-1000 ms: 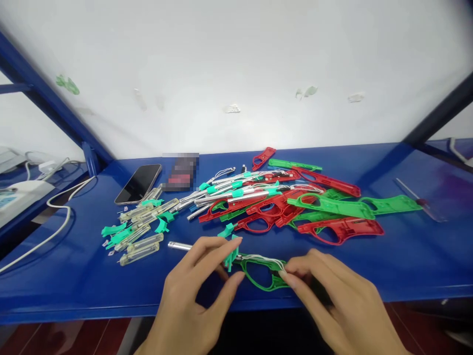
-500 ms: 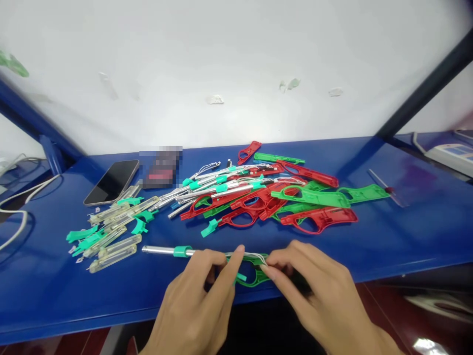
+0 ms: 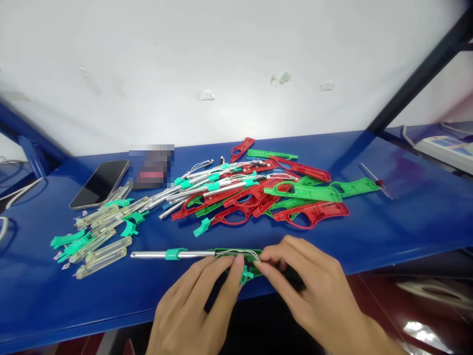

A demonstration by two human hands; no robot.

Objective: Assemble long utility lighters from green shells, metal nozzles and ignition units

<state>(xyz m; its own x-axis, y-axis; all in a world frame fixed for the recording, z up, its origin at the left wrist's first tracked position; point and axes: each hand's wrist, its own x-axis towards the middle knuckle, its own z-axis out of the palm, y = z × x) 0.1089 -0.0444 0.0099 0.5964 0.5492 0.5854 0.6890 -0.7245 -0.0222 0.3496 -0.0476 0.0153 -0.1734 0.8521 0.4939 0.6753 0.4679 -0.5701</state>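
A green lighter casing half lies near the table's front edge, partly hidden by my fingers. From its left end a silver metal tube sticks out, with a teal collar around it. White wires run from the tube along the casing. My left hand presses thumb and fingers on the casing, beside a teal trigger. My right hand pinches the far end of the wires between thumb and forefinger, over the casing's right part.
Beyond my hands lie red casing halves, more green casing halves and several wired metal tubes. At left are clear fuel tanks and teal triggers. A phone lies behind them; a thin rod with a red part is at right.
The view has shifted, moving the table things slightly left. My left fingers have moved off the tube's end, showing more of the tube, wires and teal trigger. My right hand still pinches the wires.
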